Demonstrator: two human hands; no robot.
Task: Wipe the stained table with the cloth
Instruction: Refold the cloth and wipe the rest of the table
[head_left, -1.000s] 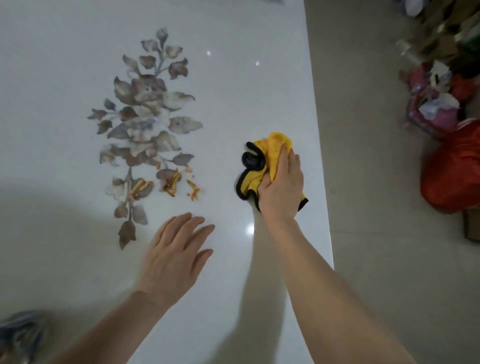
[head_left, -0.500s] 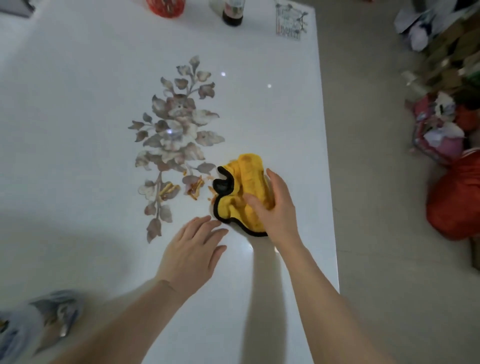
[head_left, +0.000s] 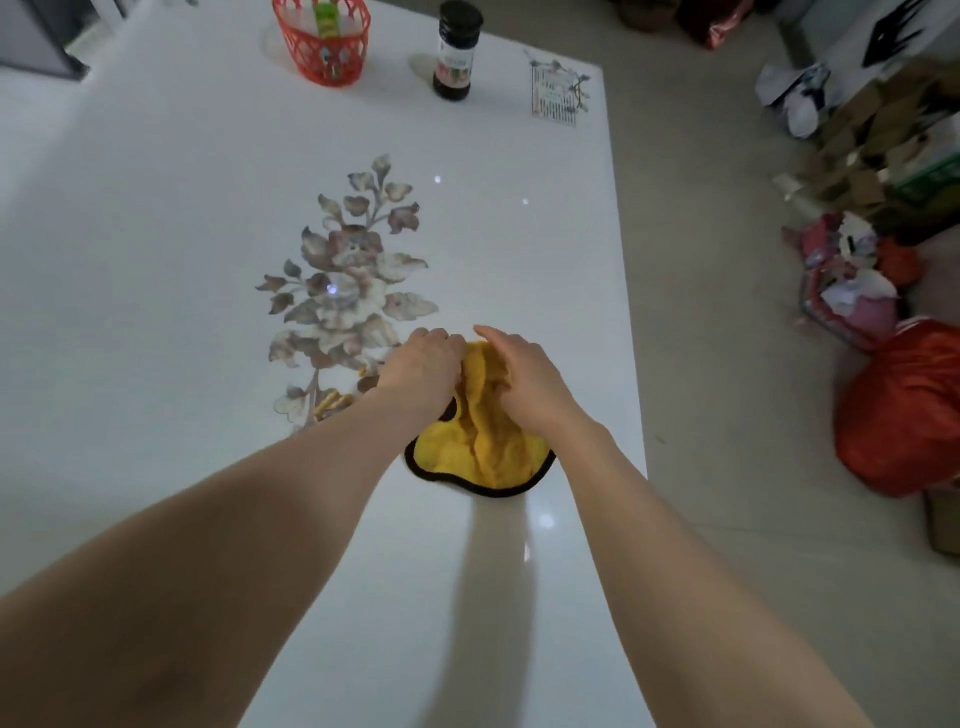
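A yellow cloth (head_left: 483, 447) with a black border lies bunched on the glossy white table (head_left: 182, 208), near its right edge. My left hand (head_left: 423, 371) grips the cloth's upper left part. My right hand (head_left: 524, 382) grips its upper right part. Both hands press the cloth down beside the printed grey flower pattern (head_left: 348, 291). Orange-yellow crumbs and stains (head_left: 332, 402) lie at the foot of the pattern, just left of my left wrist; some are hidden under my hand.
At the table's far end stand a red mesh basket (head_left: 324, 44), a dark bottle (head_left: 457, 52) and a printed card (head_left: 558, 91). The table's right edge runs close to the cloth. On the floor to the right lie a red bag (head_left: 904, 410) and a pile of clutter (head_left: 852, 280).
My left hand left the bare table and took hold of the cloth. The cloth moved left towards the crumbs. The view tilted up, showing the far end of the table.
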